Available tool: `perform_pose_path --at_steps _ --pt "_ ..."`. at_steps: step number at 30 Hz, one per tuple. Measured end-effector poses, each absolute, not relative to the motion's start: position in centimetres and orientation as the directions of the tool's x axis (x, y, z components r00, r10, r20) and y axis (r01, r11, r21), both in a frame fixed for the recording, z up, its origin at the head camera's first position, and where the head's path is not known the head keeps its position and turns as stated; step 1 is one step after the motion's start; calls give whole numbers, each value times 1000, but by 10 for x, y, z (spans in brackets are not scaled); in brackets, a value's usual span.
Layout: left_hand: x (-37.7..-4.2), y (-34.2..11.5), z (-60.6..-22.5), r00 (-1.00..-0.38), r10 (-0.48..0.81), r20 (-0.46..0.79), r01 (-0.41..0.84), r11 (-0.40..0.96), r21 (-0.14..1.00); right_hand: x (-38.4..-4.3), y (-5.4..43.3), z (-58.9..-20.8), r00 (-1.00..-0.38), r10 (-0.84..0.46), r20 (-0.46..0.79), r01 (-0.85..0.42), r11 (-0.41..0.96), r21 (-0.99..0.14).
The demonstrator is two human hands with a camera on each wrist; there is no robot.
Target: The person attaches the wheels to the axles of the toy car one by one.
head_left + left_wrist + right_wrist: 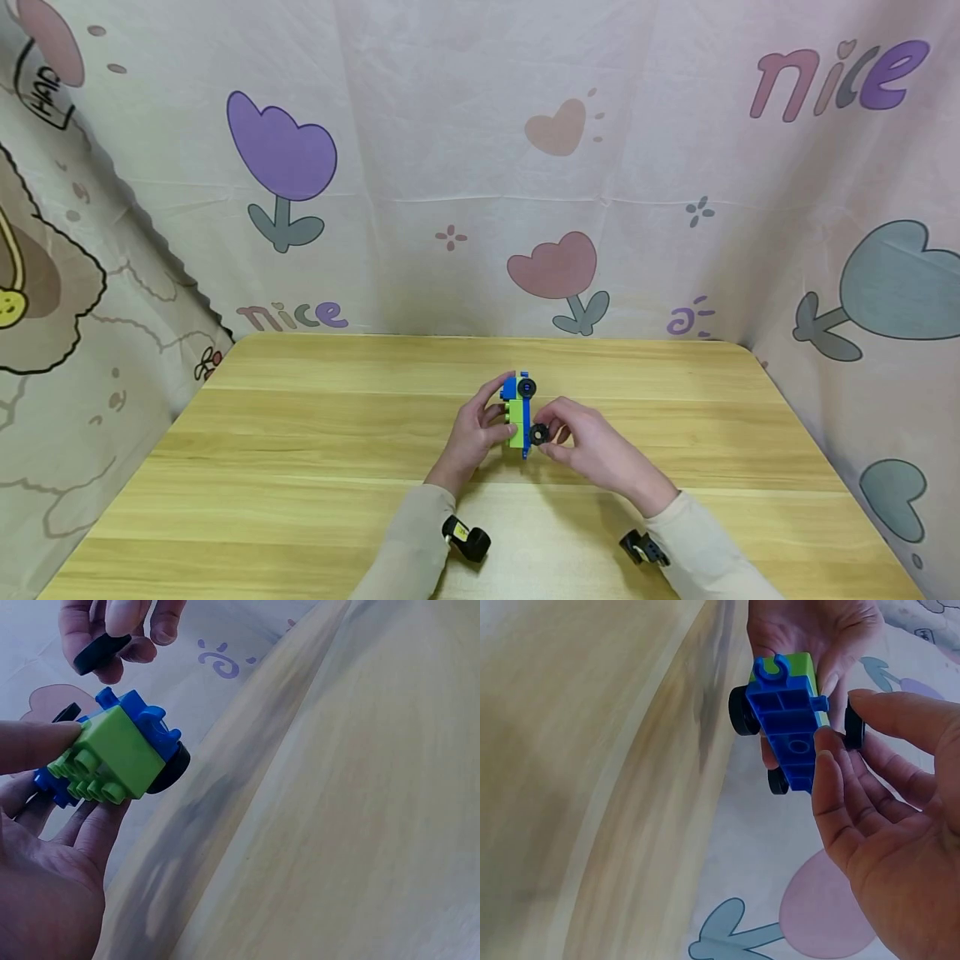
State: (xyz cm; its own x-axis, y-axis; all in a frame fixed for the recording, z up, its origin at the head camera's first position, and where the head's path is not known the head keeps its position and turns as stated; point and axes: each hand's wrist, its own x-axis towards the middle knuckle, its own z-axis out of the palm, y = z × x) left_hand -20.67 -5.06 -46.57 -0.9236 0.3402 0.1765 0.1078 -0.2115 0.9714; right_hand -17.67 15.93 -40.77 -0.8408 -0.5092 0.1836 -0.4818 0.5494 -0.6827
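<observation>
My left hand [474, 435] grips a toy car built from blocks, its green blocks [120, 746] between thumb and fingers. The car's blue base [786, 724] faces my right side, with a hook at one end. Black wheels [742, 711] sit on the base; at one corner a bare blue axle peg [820, 703] sticks out. My right hand [592, 446] pinches a loose black wheel [854, 726] between thumb and fingers. In the right wrist view this wheel stands just beside the bare peg, with a small gap between them.
The car is held up over a wooden table [315, 433]. Behind the table hangs a printed cloth [420, 150], with more of it at both sides. A black wrist camera [468, 540] sits at the left sleeve, another camera [643, 548] at the right.
</observation>
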Motion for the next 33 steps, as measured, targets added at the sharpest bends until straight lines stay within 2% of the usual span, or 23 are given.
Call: perform_pose_path --at_steps 10,18,33 --pt "-207 -49 -466 -922 340 184 117 -210 971 -177 157 -411 -848 -496 184 -469 542 -698" --pt "-206 -49 -465 -920 347 183 113 -213 971 -178 153 -412 -879 -458 130 -400 562 -724" --pt "-207 -48 -468 -914 354 200 132 -206 969 -180 151 -417 -864 -489 124 -415 549 -725"
